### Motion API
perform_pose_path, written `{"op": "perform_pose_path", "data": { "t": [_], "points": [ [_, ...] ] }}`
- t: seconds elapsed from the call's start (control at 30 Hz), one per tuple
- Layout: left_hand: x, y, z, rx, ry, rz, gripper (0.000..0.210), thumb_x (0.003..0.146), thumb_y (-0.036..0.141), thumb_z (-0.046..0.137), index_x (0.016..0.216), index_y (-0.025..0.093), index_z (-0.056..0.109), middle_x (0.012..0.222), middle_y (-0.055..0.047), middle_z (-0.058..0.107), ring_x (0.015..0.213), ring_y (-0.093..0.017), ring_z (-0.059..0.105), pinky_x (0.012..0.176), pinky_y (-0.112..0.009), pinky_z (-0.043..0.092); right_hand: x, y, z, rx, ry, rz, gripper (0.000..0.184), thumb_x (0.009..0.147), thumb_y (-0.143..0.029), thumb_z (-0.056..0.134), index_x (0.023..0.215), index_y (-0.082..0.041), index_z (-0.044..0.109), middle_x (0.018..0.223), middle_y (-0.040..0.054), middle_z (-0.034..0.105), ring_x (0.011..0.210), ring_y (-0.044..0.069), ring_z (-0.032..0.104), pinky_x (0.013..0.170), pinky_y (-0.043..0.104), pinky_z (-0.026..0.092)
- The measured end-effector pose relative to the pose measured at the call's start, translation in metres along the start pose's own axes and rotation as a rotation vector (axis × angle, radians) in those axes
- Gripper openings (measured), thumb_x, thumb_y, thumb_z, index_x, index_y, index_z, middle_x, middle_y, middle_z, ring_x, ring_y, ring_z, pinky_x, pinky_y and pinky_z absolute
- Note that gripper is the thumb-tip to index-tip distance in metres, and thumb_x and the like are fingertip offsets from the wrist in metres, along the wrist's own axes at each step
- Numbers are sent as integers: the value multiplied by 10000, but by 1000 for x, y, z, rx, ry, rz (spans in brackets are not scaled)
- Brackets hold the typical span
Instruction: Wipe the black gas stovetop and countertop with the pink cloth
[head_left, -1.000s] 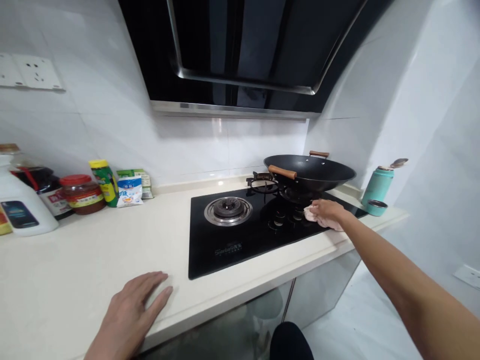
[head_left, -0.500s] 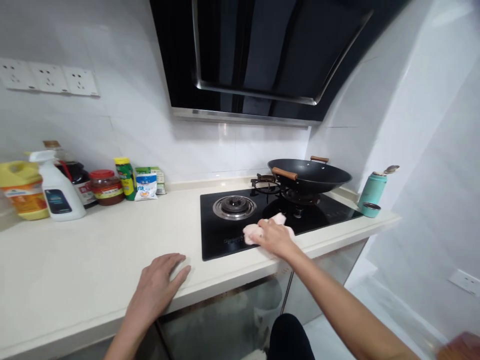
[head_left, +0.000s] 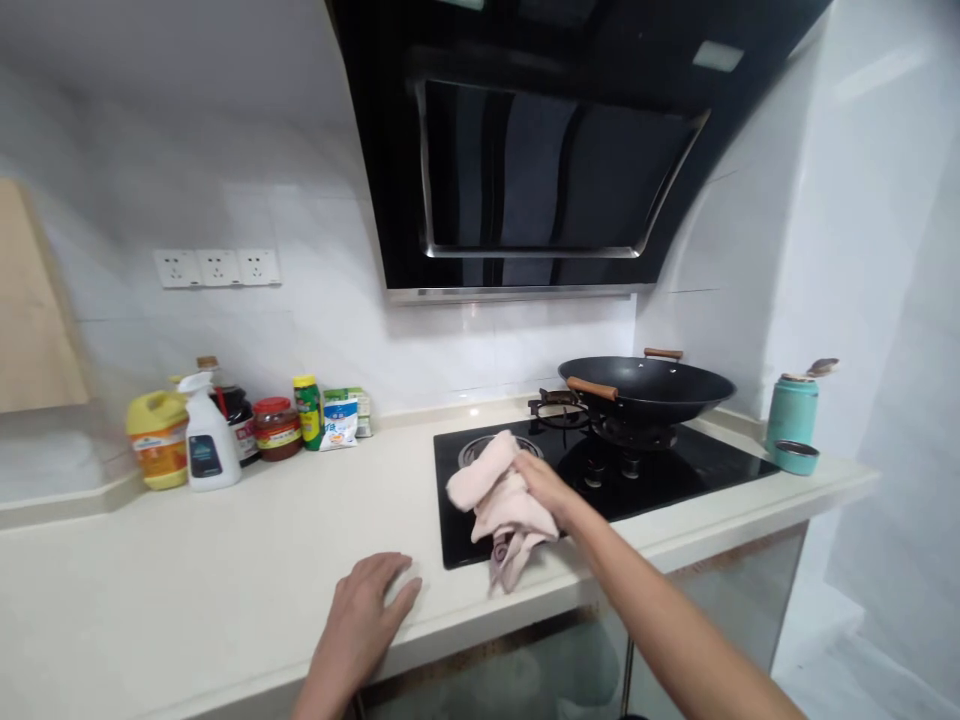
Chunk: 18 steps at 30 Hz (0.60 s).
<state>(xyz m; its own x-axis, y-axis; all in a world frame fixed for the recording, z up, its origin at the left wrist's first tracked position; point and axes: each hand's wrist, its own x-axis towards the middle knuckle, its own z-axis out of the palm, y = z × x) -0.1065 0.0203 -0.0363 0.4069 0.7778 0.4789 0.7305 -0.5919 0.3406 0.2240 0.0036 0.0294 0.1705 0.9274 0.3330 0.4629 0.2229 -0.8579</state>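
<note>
Your right hand (head_left: 541, 485) has its fingers clenched on the pink cloth (head_left: 513, 508), bunched over the cooktop's (head_left: 697, 465) left part, 1 end drooping past the front edge. Can't tell if it touches the glass. Your left hand (head_left: 369, 608) is at the countertop (head_left: 225, 590), fingers released, loosely curled. Wok (head_left: 649, 388) sits on the right side.

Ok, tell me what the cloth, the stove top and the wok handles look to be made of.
Cloth in the right hand: soft fabric, perhaps cotton or microfibre, matte, judging by its limp folds.
Stove top: probably glass, polished black, given its glossy, flat sheen.
Wok handles: likely wood, smooth, from their warm brown colour; a wood-look plastic can't be ruled out.
</note>
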Motion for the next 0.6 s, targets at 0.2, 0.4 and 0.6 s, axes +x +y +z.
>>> {"op": "perform_pose_path", "data": {
  "t": [0.2, 0.4, 0.6],
  "points": [
    [-3, 9, -3, -16, -4, -18, 377, 921, 491, 541, 1149, 259, 731, 1259, -74, 711, 1230, -290, 605, 1051, -485, 444, -18, 18, -73, -613, 164, 158, 403, 936, -389, 543, 1285, -191, 585, 1312, 156, 536, 1179, 290, 556, 979, 396, 404],
    [-5, 12, -6, -15, 13, -1, 347, 928, 459, 549, 1142, 253, 729, 1255, -80, 711, 1210, -284, 608, 1037, -483, 450, -42, 6, -38, -903, -104, 71, 554, 981, -605, 402, 1487, -389, 460, 1351, 94, 544, 1074, 265, 645, 920, 388, 433],
    [-7, 11, -5, -7, -11, 4, 352, 948, 463, 536, 1172, 261, 718, 1273, -84, 700, 1232, -289, 597, 1050, -512, 445, -19, -1, -13, -1064, -181, 65, 803, 870, -838, 347, 1298, -239, 667, 1307, 216, 601, 1144, 390, 633, 923, 492, 457]
  ]
}}
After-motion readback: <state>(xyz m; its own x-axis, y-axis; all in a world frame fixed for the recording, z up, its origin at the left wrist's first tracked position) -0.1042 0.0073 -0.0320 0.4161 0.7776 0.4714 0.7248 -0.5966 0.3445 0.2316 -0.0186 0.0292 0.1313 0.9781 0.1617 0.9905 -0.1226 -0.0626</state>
